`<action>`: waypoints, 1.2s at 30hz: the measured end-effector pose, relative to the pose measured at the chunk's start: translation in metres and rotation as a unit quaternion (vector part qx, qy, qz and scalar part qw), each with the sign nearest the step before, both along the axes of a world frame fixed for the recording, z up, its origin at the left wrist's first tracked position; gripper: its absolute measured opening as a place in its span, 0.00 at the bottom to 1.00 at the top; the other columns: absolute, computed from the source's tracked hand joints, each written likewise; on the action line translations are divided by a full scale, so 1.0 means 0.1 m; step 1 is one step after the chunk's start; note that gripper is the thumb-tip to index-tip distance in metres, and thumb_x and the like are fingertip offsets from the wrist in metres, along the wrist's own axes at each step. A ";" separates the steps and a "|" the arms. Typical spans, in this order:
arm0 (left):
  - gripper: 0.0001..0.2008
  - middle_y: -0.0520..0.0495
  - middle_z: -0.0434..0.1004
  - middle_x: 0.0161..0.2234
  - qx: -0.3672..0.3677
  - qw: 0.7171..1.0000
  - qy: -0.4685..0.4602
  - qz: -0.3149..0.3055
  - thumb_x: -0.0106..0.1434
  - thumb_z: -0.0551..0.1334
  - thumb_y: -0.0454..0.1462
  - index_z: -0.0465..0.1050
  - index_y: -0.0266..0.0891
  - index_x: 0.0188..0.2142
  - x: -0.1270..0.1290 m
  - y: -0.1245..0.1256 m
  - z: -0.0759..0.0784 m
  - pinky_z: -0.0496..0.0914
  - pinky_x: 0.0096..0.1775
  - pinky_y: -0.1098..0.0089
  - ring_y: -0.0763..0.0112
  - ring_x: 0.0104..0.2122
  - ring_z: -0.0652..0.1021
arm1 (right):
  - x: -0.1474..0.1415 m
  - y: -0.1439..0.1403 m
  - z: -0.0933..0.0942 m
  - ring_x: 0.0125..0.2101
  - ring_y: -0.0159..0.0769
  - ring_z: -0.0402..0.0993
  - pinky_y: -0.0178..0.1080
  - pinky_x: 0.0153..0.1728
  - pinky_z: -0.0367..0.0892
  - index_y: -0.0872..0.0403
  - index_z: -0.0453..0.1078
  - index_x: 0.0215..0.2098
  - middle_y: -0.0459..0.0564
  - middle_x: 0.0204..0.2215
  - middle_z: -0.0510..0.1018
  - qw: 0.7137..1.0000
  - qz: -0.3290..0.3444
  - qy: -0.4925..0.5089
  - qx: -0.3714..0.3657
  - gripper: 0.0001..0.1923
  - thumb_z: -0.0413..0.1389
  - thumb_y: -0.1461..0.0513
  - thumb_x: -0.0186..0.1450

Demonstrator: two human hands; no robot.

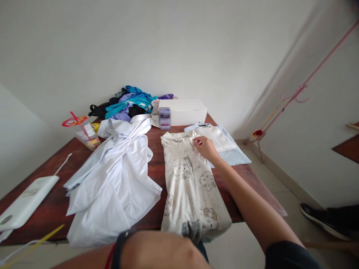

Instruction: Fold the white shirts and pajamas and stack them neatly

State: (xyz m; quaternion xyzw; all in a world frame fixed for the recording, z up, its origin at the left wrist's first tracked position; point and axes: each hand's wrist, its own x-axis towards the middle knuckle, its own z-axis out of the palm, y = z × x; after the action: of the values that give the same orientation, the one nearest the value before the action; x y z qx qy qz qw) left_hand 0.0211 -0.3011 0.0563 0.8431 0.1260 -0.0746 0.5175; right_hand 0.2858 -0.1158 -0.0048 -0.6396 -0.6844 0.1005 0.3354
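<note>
Our right hand (205, 147) rests fingers-down, loosely spread, on the top edge of the cream cartoon-cat-printed cotton garment (190, 186), which lies flat on the dark red wooden table (53, 209); our left hand (168, 250) grips its lower hem at the near edge, fingers closed on the cloth

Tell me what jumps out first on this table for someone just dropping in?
The cream cartoon-cat print garment lies lengthwise mid-table, with the right hand at its top edge and the left hand at the near end. Left of it sprawls a rumpled white shirt. At the back sit a white box and a heap of teal, purple and black clothes.
</note>
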 end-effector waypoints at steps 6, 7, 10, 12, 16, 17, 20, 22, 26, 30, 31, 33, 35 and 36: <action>0.18 0.38 0.80 0.54 0.288 0.916 0.003 0.279 0.66 0.65 0.43 0.79 0.43 0.54 0.16 1.49 0.08 0.68 0.59 0.60 0.48 0.56 0.78 | 0.16 0.01 -0.04 0.39 0.44 0.79 0.38 0.40 0.67 0.55 0.77 0.48 0.55 0.39 0.83 0.996 -0.032 -0.038 -0.080 0.15 0.60 0.56 0.68; 0.20 0.35 0.78 0.57 0.317 0.890 0.017 0.328 0.66 0.65 0.44 0.77 0.40 0.55 0.19 1.79 0.02 0.67 0.59 0.59 0.45 0.58 0.76 | 0.17 0.01 -0.05 0.41 0.44 0.79 0.38 0.41 0.67 0.56 0.76 0.51 0.57 0.41 0.82 0.995 -0.036 -0.040 -0.081 0.17 0.60 0.56 0.68; 0.29 0.33 0.71 0.62 0.332 0.834 0.087 0.433 0.64 0.67 0.49 0.71 0.40 0.60 0.23 2.48 -0.17 0.66 0.59 0.59 0.42 0.62 0.72 | 0.19 0.05 -0.08 0.45 0.45 0.79 0.39 0.45 0.68 0.59 0.70 0.60 0.60 0.47 0.81 0.995 -0.050 -0.039 -0.081 0.24 0.60 0.56 0.69; 0.33 0.33 0.74 0.60 0.324 0.829 0.104 0.443 0.62 0.68 0.54 0.71 0.39 0.60 0.23 2.72 -0.27 0.68 0.56 0.60 0.41 0.61 0.73 | 0.22 0.08 -0.11 0.48 0.46 0.78 0.40 0.48 0.68 0.59 0.67 0.63 0.60 0.48 0.81 0.994 -0.056 -0.030 -0.090 0.29 0.60 0.54 0.69; 0.34 0.36 0.78 0.54 0.248 0.826 0.070 0.502 0.58 0.70 0.56 0.70 0.39 0.57 0.16 2.86 -0.44 0.74 0.42 0.67 0.50 0.50 0.80 | 0.29 0.16 -0.17 0.49 0.48 0.78 0.43 0.50 0.68 0.58 0.61 0.68 0.60 0.52 0.79 0.992 -0.064 0.007 -0.111 0.37 0.62 0.50 0.67; 0.33 0.38 0.79 0.52 0.216 0.822 0.056 0.524 0.58 0.71 0.55 0.70 0.40 0.57 0.13 2.88 -0.48 0.74 0.38 0.69 0.54 0.46 0.81 | 0.31 0.18 -0.18 0.49 0.48 0.78 0.43 0.49 0.68 0.58 0.60 0.69 0.60 0.52 0.79 0.991 -0.069 0.017 -0.115 0.39 0.63 0.49 0.66; 0.32 0.42 0.81 0.47 0.152 0.818 0.034 0.554 0.57 0.72 0.53 0.68 0.41 0.54 0.05 2.92 -0.56 0.72 0.30 0.73 0.62 0.37 0.82 | 0.34 0.25 -0.19 0.44 0.46 0.79 0.41 0.43 0.70 0.58 0.63 0.67 0.57 0.46 0.82 0.986 -0.089 0.043 -0.134 0.41 0.65 0.48 0.63; 0.32 0.44 0.82 0.43 0.128 0.823 0.038 0.552 0.56 0.72 0.54 0.68 0.41 0.53 0.01 2.96 -0.58 0.71 0.27 0.73 0.63 0.34 0.82 | 0.33 0.30 -0.18 0.38 0.44 0.79 0.38 0.36 0.68 0.58 0.70 0.61 0.54 0.38 0.83 0.983 -0.097 0.049 -0.146 0.36 0.66 0.48 0.60; 0.32 0.48 0.81 0.35 0.085 0.848 -0.012 0.524 0.53 0.75 0.50 0.69 0.42 0.53 -0.04 3.00 -0.62 0.71 0.28 0.70 0.64 0.28 0.80 | 0.26 0.32 -0.16 0.30 0.40 0.76 0.36 0.29 0.63 0.56 0.78 0.45 0.50 0.30 0.80 0.985 -0.094 0.026 -0.141 0.25 0.67 0.47 0.57; 0.24 0.48 0.79 0.41 0.122 0.832 -0.145 0.522 0.53 0.71 0.34 0.72 0.41 0.50 0.00 3.01 -0.68 0.73 0.37 0.69 0.64 0.37 0.79 | 0.19 0.32 -0.09 0.29 0.38 0.72 0.36 0.30 0.62 0.54 0.78 0.40 0.46 0.27 0.77 0.991 -0.086 0.003 -0.098 0.18 0.60 0.50 0.61; 0.24 0.48 0.79 0.42 0.125 0.825 -0.164 0.526 0.54 0.69 0.32 0.72 0.41 0.51 0.02 3.02 -0.70 0.73 0.39 0.70 0.64 0.39 0.79 | 0.19 0.33 -0.05 0.29 0.38 0.72 0.37 0.31 0.62 0.54 0.78 0.40 0.47 0.28 0.77 0.993 -0.086 -0.002 -0.086 0.17 0.59 0.50 0.62; 0.24 0.48 0.78 0.43 0.127 0.812 -0.196 0.535 0.57 0.65 0.31 0.70 0.40 0.53 0.04 3.07 -0.71 0.73 0.41 0.70 0.66 0.40 0.79 | 0.19 0.38 0.06 0.32 0.39 0.73 0.37 0.32 0.62 0.54 0.77 0.41 0.48 0.30 0.78 0.994 -0.086 -0.009 -0.062 0.18 0.56 0.49 0.64; 0.24 0.47 0.77 0.45 0.131 0.798 -0.217 0.546 0.59 0.62 0.30 0.67 0.40 0.56 0.04 3.14 -0.73 0.74 0.42 0.70 0.67 0.41 0.79 | 0.19 0.46 0.15 0.34 0.40 0.74 0.38 0.34 0.63 0.54 0.76 0.43 0.49 0.33 0.79 0.995 -0.089 -0.022 -0.046 0.19 0.54 0.49 0.65; 0.25 0.46 0.77 0.46 0.136 0.792 -0.220 0.553 0.59 0.62 0.30 0.66 0.39 0.57 0.03 3.17 -0.75 0.74 0.43 0.69 0.67 0.42 0.79 | 0.18 0.50 0.18 0.35 0.40 0.74 0.37 0.35 0.63 0.54 0.75 0.44 0.50 0.34 0.79 0.994 -0.093 -0.032 -0.043 0.19 0.53 0.49 0.66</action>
State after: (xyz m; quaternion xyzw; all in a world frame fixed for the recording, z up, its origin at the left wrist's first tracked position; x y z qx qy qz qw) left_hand 0.0241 0.0158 -0.0186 0.6847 0.4626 0.4293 0.3645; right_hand 0.3036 -0.0660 0.0133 -0.7170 -0.6274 0.0784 0.2933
